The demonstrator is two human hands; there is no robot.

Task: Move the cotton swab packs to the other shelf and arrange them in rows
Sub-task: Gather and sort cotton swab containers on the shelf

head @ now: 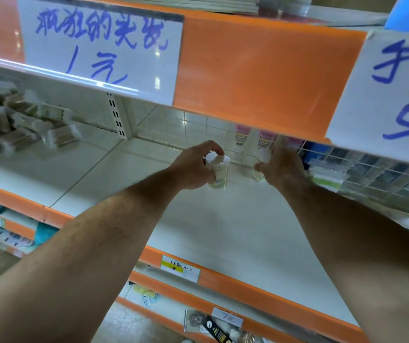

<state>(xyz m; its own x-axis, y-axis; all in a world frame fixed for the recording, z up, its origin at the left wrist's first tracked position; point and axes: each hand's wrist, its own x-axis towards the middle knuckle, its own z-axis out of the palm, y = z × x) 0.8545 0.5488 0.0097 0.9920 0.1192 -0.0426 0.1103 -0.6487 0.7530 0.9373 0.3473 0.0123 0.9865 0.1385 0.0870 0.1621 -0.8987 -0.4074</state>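
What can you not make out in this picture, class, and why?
Head view:
The swab packs, left: blurred, uncountable.
The tub in the left hand: label too small to read.
The second tub: mostly hidden by the right hand.
The right sign: cut off by the frame edge.

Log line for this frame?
left hand: grips tub | right hand: holds second tub | place: shelf, near back | packs: piled far left

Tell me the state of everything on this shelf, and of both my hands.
Left swab tub, upright, lid on.
Left hand, gripping that tub.
Right swab tub, mostly hidden behind the hand.
Right hand, holding that tub.
Swab pack pile, jumbled, not in rows.
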